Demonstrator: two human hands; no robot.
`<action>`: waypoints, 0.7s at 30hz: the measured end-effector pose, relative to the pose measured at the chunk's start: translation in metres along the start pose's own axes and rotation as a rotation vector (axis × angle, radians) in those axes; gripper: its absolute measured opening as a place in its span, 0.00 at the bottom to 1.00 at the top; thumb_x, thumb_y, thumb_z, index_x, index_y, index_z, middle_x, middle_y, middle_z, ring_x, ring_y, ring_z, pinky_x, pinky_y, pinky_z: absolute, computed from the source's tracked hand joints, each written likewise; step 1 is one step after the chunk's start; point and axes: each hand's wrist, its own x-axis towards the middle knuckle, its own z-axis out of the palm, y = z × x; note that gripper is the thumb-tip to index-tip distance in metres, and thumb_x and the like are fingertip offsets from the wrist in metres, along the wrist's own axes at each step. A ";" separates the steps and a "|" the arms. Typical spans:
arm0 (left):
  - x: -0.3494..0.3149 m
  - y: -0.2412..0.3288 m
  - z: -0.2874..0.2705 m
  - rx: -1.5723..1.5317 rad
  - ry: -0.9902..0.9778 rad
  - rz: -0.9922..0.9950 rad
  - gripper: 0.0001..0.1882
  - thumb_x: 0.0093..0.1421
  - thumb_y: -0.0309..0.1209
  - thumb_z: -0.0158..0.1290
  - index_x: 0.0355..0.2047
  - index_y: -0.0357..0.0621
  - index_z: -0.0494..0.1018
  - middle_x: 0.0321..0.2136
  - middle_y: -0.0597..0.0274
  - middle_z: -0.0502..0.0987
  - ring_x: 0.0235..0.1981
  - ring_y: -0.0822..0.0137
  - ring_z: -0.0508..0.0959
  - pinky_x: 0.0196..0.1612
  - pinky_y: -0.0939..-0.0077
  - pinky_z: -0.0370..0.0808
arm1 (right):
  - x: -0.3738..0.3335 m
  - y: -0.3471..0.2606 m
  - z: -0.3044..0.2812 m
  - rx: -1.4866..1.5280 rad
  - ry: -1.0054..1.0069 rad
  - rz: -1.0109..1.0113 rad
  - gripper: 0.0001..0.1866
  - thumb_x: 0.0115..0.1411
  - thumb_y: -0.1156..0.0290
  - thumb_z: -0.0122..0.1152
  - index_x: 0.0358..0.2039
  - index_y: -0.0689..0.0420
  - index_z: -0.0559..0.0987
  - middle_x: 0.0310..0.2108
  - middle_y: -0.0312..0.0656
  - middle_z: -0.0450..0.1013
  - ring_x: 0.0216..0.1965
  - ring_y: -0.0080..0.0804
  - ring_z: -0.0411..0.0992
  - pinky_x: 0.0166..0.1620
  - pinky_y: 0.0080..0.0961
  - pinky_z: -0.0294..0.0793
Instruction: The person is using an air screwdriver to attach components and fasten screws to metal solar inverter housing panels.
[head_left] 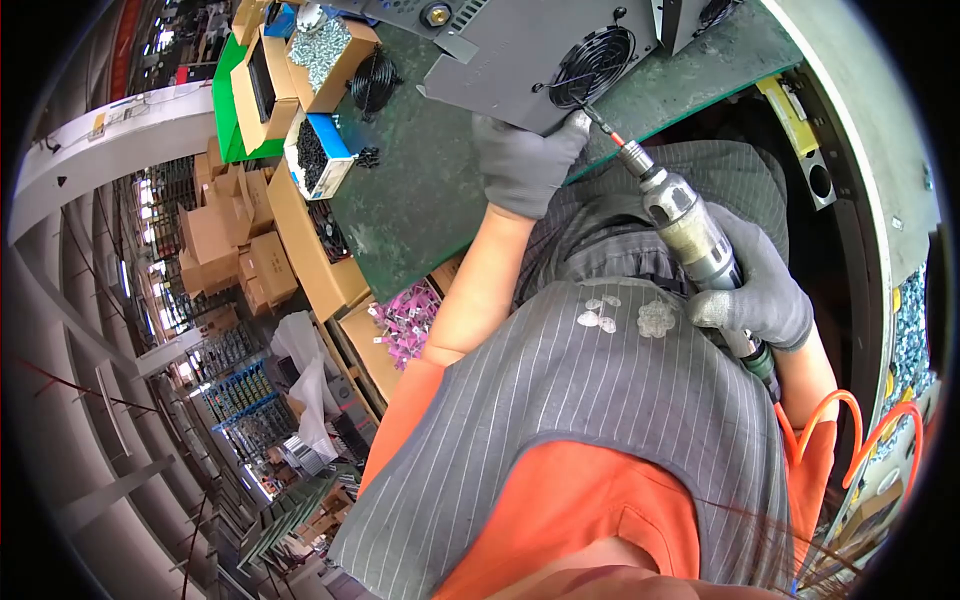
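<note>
A grey sheet-metal panel lies at the table's front edge, with a round black wire fan guard on it. My gloved left hand is closed on the panel's near edge; some of its fingertips are hidden beneath. Its thumb reaches close to the driver's bit. In my gloved right hand is a silver air screwdriver, held at a slant with the fingers wrapped round its body. The long thin bit meets the guard's lower rim beside the panel edge; any screw at the tip is too small to make out.
On the green-topped table are a loose black fan guard, a carton of silver screws and a box of black screws. Pink-purple parts fill a lower carton. An orange air hose curls beside my right arm.
</note>
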 end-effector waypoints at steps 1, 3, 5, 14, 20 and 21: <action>0.002 0.000 -0.001 -0.035 -0.003 -0.006 0.26 0.37 0.33 0.67 0.38 0.41 0.72 0.34 0.55 0.75 0.36 0.53 0.74 0.43 0.63 0.71 | 0.001 -0.001 0.001 -0.021 -0.008 -0.006 0.38 0.34 0.60 0.73 0.47 0.62 0.71 0.35 0.38 0.71 0.36 0.26 0.70 0.43 0.23 0.69; 0.004 -0.002 -0.002 -0.072 -0.010 -0.010 0.21 0.36 0.33 0.67 0.33 0.42 0.75 0.32 0.57 0.77 0.33 0.55 0.76 0.40 0.66 0.73 | 0.003 -0.005 0.005 -0.030 -0.005 -0.030 0.38 0.34 0.61 0.73 0.47 0.62 0.72 0.35 0.38 0.71 0.36 0.26 0.70 0.43 0.24 0.69; 0.006 -0.004 -0.002 -0.069 -0.017 0.057 0.21 0.37 0.33 0.67 0.33 0.41 0.75 0.29 0.57 0.77 0.30 0.56 0.77 0.37 0.68 0.74 | 0.005 -0.007 0.008 -0.039 0.002 -0.052 0.37 0.34 0.61 0.73 0.47 0.62 0.72 0.35 0.38 0.71 0.36 0.26 0.70 0.43 0.24 0.69; 0.005 0.002 -0.002 -0.150 -0.059 0.018 0.20 0.39 0.35 0.67 0.33 0.43 0.77 0.31 0.58 0.78 0.32 0.57 0.77 0.38 0.68 0.73 | 0.013 -0.013 0.012 0.014 -0.028 -0.049 0.33 0.36 0.62 0.73 0.44 0.62 0.72 0.32 0.37 0.71 0.34 0.25 0.70 0.40 0.23 0.70; 0.004 0.001 -0.004 -0.076 -0.038 0.020 0.17 0.41 0.35 0.66 0.31 0.44 0.77 0.30 0.59 0.77 0.30 0.55 0.76 0.38 0.63 0.72 | 0.015 -0.040 0.023 0.166 -0.038 0.112 0.32 0.39 0.63 0.73 0.44 0.63 0.71 0.33 0.38 0.72 0.33 0.23 0.70 0.39 0.23 0.71; 0.004 -0.001 -0.005 -0.073 -0.028 0.021 0.17 0.41 0.35 0.66 0.31 0.44 0.77 0.30 0.59 0.77 0.30 0.55 0.76 0.38 0.63 0.72 | 0.018 -0.041 0.024 0.199 -0.045 0.090 0.32 0.39 0.64 0.73 0.44 0.63 0.71 0.33 0.37 0.71 0.33 0.23 0.69 0.39 0.23 0.70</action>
